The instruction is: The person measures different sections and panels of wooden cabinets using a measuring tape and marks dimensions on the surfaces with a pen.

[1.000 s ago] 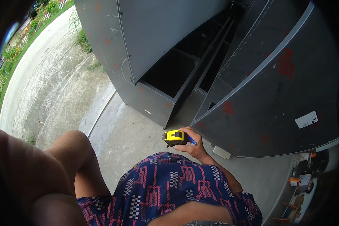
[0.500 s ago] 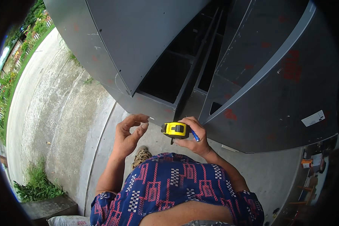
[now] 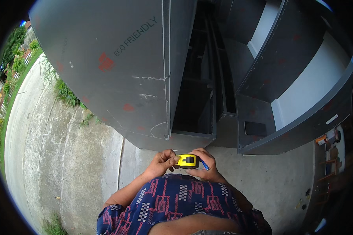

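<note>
A yellow and black tape measure (image 3: 188, 160) is held in front of my chest. My right hand (image 3: 208, 159) wraps round its right side, and a blue pen (image 3: 204, 165) sticks out between the fingers of that hand. At the tape measure's left end, my left hand (image 3: 162, 163) is closed, with thumb and fingertips pinched against it. Whether any blade is drawn out cannot be seen. Just beyond my hands stands a tall dark grey cabinet carcass (image 3: 141, 94) with open compartments.
To the right is another dark grey cabinet (image 3: 259, 74) with a pale back panel; a dark rounded rectangle (image 3: 255, 128) shows on its inner board. Concrete (image 3: 78, 168) lies underfoot, with grass (image 3: 68, 94) at left. Tools and wooden pieces (image 3: 330, 162) are at far right.
My left hand has come in from the left and closed on the tape measure's end. My view has turned, showing more of the cabinet's outer side and the right cabinet's inside.
</note>
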Tool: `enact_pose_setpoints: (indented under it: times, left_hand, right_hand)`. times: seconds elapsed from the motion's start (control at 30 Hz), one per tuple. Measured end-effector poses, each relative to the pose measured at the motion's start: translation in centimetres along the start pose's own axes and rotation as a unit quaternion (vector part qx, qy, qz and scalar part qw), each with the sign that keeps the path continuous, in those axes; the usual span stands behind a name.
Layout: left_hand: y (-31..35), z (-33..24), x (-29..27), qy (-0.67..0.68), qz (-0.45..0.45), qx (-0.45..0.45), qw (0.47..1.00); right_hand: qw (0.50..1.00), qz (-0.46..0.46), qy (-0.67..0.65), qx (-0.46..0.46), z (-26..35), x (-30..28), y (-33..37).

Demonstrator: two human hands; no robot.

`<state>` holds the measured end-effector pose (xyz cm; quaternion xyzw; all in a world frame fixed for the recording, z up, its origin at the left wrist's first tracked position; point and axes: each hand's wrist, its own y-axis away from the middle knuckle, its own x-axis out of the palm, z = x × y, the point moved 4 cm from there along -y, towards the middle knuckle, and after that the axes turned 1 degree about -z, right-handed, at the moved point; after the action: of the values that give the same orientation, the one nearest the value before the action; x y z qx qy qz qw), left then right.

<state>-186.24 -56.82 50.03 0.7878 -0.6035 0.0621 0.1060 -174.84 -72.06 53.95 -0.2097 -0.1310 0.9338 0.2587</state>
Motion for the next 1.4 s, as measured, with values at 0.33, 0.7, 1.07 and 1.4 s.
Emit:
enact_pose_setpoints:
  times: [0.33, 0.7, 1.07, 1.4]
  left_hand:
    - [-1.1, -1.9, 0.8, 0.075, 0.030, -0.024, 0.997]
    - [-1.1, -2.5, 0.9, 0.039, 0.008, 0.016, 0.999]
    - [1.0, -5.2, 0.7, 0.071, -0.005, 0.059, 0.996]
    - [1.7, -5.2, 0.4, 0.071, -0.041, 0.090, 0.993]
  right_hand:
    - [0.997, -0.060, 0.042, 0.010, 2.3, -0.5, -0.2]
    - [0.989, -0.089, 0.107, -0.052, 2.0, -0.6, -0.7]
    - [0.971, -0.064, 0.162, -0.165, 4.1, -0.5, -2.1]
    - [0.968, -0.065, 0.157, -0.185, 3.6, 1.1, -2.7]
